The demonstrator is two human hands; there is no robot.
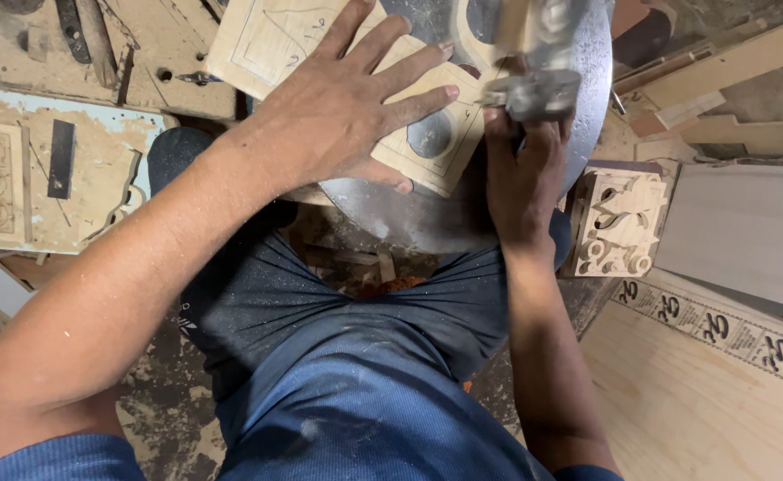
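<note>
Here, a thin wooden panel (409, 98) is pressed flat onto a round metal table (427, 218) beneath the left hand (342, 111), fingers splayed; the right hand (520, 174) is curled at the panel's edge, under a blurred metal part (534, 89).

Left hand (347, 107) pressed flat on a pencilled wooden board (275, 40) atop the round metal table (427, 214), upper centre; right hand (520, 178) beside it; carved wooden pieces (618, 223) at right.

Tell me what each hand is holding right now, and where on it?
The left hand presses flat on the wooden panel. The right hand grips the panel's near edge beside the metal saw part.
</note>
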